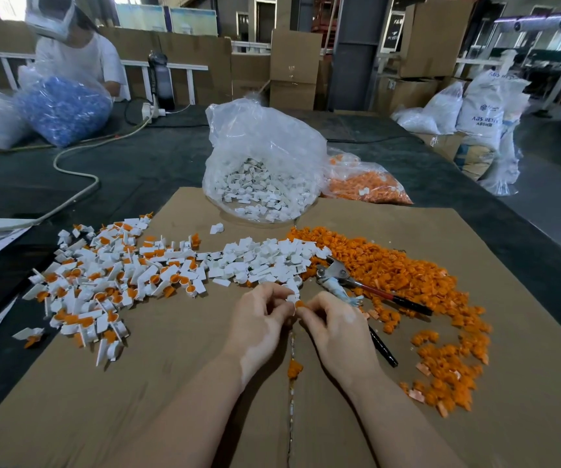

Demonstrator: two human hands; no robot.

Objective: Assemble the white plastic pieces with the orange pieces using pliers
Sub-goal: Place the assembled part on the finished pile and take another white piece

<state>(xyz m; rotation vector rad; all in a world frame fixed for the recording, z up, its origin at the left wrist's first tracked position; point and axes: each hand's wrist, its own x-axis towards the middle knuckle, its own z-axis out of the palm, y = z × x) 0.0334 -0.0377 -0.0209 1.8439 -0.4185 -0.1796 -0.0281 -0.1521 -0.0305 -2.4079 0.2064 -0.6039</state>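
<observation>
My left hand pinches a small white plastic piece at the middle of the cardboard sheet. My right hand pinches a small orange piece against it. The pliers, with red and black handles, lie on the cardboard just behind my right hand, untouched. A heap of loose white pieces lies behind my hands, and loose orange pieces spread to the right. Joined white-and-orange pieces are piled on the left.
A clear bag of white pieces and a bag of orange pieces stand behind the cardboard. A white cable crosses the dark table at left. Another person sits at the far left by a bag of blue parts.
</observation>
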